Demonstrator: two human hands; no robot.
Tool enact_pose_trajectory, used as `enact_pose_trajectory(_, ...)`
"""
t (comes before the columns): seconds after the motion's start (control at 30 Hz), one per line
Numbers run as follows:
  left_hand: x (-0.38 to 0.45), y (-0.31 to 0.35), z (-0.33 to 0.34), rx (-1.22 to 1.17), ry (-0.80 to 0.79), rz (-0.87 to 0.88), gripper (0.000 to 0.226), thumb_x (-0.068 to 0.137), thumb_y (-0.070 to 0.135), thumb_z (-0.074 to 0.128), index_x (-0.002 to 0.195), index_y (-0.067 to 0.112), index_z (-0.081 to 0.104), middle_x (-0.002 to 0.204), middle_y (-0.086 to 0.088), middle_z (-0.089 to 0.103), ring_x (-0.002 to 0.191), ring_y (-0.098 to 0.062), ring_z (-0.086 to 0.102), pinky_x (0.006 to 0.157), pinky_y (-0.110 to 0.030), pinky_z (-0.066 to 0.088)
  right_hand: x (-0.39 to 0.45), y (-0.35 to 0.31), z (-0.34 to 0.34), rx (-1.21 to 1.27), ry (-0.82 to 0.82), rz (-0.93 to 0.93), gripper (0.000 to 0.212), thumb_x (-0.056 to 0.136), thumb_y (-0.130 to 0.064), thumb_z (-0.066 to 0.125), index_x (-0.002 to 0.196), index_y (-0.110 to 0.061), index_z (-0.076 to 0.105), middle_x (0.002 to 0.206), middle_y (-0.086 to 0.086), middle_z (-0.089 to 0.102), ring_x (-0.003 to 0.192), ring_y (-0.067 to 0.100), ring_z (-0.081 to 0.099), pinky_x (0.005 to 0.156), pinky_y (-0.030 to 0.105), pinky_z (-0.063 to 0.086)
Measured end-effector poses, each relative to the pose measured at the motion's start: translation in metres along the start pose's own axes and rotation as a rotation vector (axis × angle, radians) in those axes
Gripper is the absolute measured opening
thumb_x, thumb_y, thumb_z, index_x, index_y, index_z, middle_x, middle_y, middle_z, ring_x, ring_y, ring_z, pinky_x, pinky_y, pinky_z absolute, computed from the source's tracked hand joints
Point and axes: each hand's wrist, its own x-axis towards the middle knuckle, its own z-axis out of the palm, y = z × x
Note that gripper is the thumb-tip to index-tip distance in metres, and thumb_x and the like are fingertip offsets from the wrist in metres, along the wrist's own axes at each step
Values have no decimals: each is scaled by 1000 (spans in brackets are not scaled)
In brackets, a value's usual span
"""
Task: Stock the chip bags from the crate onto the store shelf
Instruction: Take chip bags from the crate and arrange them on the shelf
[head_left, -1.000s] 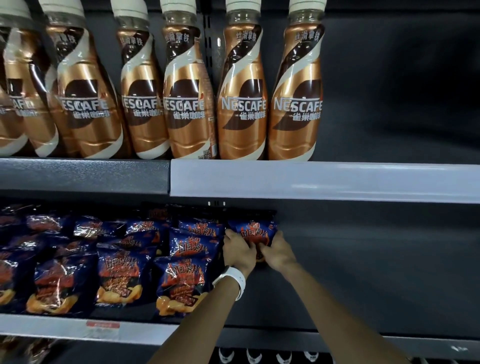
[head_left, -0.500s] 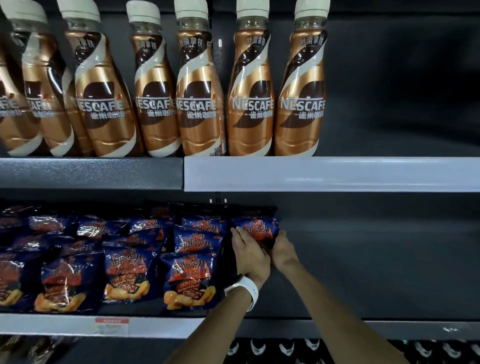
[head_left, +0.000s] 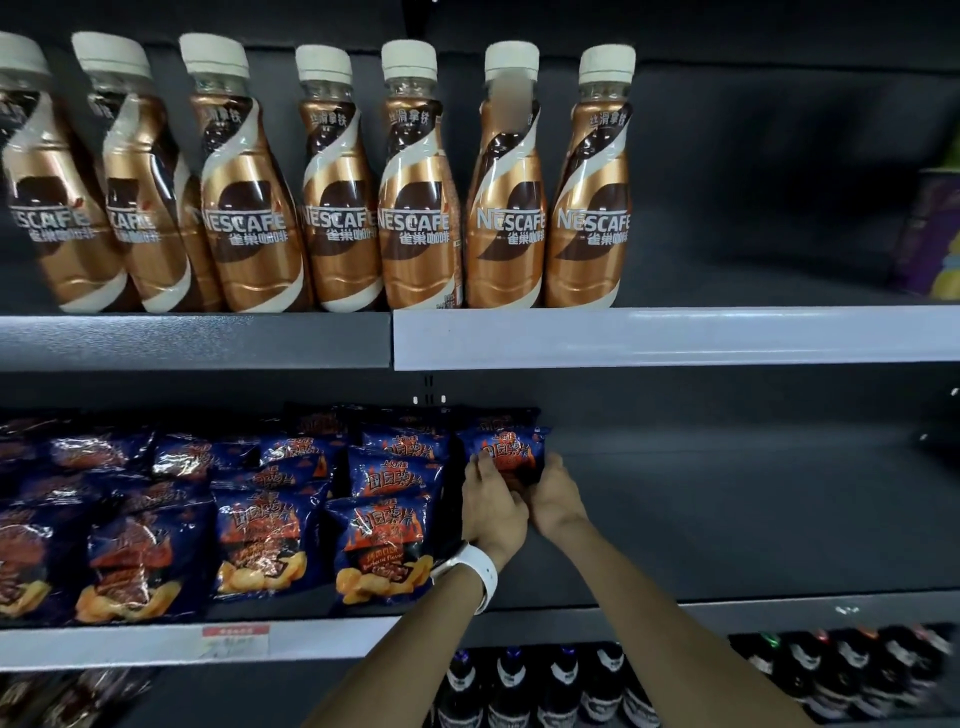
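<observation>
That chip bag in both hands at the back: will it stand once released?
The chip bag looks puffy and light, so probably tips easily. Its glossy film likely slips. Left hand and right hand steady it from both sides.

dark blue chip bags with orange-red print, copper-and-white coffee bottles, white wristband
</observation>
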Motion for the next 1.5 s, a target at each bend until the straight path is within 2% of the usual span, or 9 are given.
enact_pose_trajectory(0.23,-19,-6,-12,-75,-75,62,43,91,12,53,134,17,46,117,-8,62,108,-26,62,91,-35,52,-36,2,-10,-4,26,4,34,99,-21,56,130,-9,45,124,7,53,101,19,53,85,28,45)
enact_pose_trajectory(0.37,-36,4,-4,-126,-167,108,31,92,11,52,123,17,52,109,-4,62,103,-26,62,85,-31,50,-64,15,-29,-36,47,39,48,103,-28,50,145,-8,38,139,13,52,124,26,53,85,21,38)
enact_pose_trajectory(0.57,-75,52,41,-114,-343,194,44,93,13,55,137,15,48,133,-8,59,123,-27,56,101,-34,44,-101,57,-89,-26,170,144,44,103,-30,50,141,-7,46,138,12,56,126,27,53,85,23,38)
enact_pose_trajectory(0.7,-113,96,83,-118,-482,273,46,96,13,52,141,15,45,138,-6,56,126,-24,54,103,-33,44,-134,101,-141,15,291,201,34,101,-26,54,127,-4,52,120,9,61,117,27,58,77,21,34)
enact_pose_trajectory(0.87,-176,151,139,-157,-629,346,40,96,8,48,136,12,47,132,-8,58,120,-23,56,101,-35,47,-184,158,-209,36,395,258,30,100,-27,55,122,-7,57,115,8,66,109,27,63,82,30,48)
enact_pose_trajectory(1.0,-233,188,183,-163,-724,395,38,95,7,49,132,12,50,125,-1,59,114,-20,58,90,-27,47,-233,205,-257,34,503,319,28,99,-30,54,114,-8,60,109,9,69,105,28,64,80,31,46)
enact_pose_trajectory(1.17,-319,233,241,-155,-873,468,42,94,6,48,136,12,48,131,-8,58,115,-22,58,96,-34,48,-303,272,-319,60,600,437,39,97,-40,57,119,-7,56,118,12,66,111,31,61,80,30,42)
enact_pose_trajectory(1.3,-381,255,277,-116,-956,513,39,96,4,44,135,9,47,126,-10,59,111,-24,58,83,-27,43,-351,315,-357,80,638,494,47,93,-44,61,120,-6,56,120,13,65,112,31,61,90,35,46)
enact_pose_trajectory(1.5,-433,276,314,-56,-1001,542,39,93,4,47,133,9,50,125,-11,62,111,-28,60,93,-36,48,-391,366,-387,112,658,537,53,94,-45,61,128,-5,53,129,14,63,117,31,59,96,35,47)
